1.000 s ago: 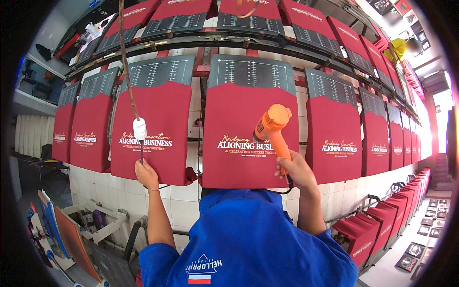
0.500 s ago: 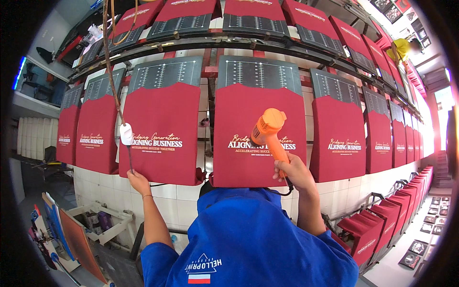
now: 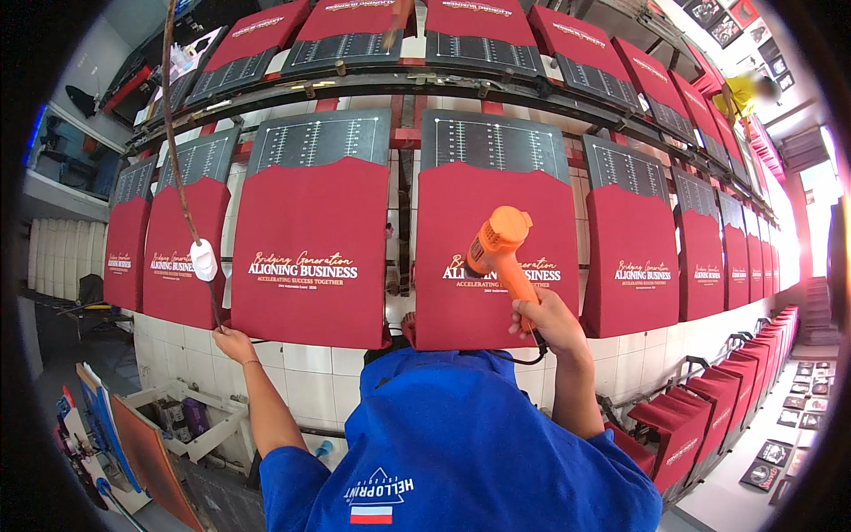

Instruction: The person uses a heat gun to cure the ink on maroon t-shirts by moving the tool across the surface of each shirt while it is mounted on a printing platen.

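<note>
My right hand [image 3: 551,323] grips the handle of an orange heat gun [image 3: 511,259], whose nozzle points to the left above a printed maroon shirt [image 3: 443,213]. A black cord [image 3: 534,360] trails from the handle's lower end. Off to the left, my left hand [image 3: 236,345] is closed on a thin dark cord [image 3: 215,308]. That cord runs up to a white plug connector [image 3: 203,261], which joins a brown cable [image 3: 168,115] coming from above. Left of the heat gun, another maroon shirt [image 3: 306,217] with gold and white print lies on its board.
Dark ruled boards [image 3: 324,137] carry the shirts in a long row, with a second row beyond a black rail [image 3: 355,78]. More maroon shirts [image 3: 683,434] hang on a rack at lower right. Leaning panels [image 3: 146,452] and a white frame [image 3: 217,426] stand at lower left. A person in yellow [image 3: 740,93] is far right.
My left hand has moved left, bringing the cord and white connector away from the nearer shirt's print. The view has shifted slightly. The heat gun stays over the same shirt.
</note>
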{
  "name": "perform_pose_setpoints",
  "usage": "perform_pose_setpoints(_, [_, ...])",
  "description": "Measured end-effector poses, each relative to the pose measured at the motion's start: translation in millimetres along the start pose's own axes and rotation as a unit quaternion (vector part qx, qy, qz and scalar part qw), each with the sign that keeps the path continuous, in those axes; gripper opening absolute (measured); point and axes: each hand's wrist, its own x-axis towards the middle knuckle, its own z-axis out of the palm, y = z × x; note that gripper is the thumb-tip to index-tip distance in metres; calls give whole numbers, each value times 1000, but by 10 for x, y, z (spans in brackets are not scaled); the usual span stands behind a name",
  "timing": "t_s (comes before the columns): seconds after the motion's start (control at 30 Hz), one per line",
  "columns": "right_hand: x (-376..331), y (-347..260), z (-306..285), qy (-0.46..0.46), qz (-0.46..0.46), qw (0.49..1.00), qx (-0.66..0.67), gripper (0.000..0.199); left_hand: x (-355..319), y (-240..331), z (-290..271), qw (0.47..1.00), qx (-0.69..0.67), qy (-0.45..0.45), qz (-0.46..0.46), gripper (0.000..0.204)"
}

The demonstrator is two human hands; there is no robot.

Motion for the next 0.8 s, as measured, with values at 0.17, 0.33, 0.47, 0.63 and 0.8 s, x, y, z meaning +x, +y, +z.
perform_pose_setpoints(0.17, [87, 7, 247, 33, -42, 999, -11, 20, 175, 17, 234, 998, -60, -30, -1, 31])
perform_pose_setpoints(0.33, [79, 23, 327, 35, -13, 999, -3, 25, -15, 335, 348, 996, 69, -58, 9, 32])
perform_pose_setpoints(0.47, [108, 57, 499, 43, -36, 998, -10, 25, 31, 409, 292, 995, 66, -73, -25, 33])
perform_pose_setpoints(0.63, [97, -1, 569, 21, -19, 1000, 4, 24, 27, 346, 292, 996, 66, -62, -12, 33])
perform_pose_setpoints(0.8, [132, -45, 662, 45, -33, 998, -30, 24, 27, 324, 298, 996, 64, -66, -9, 33])
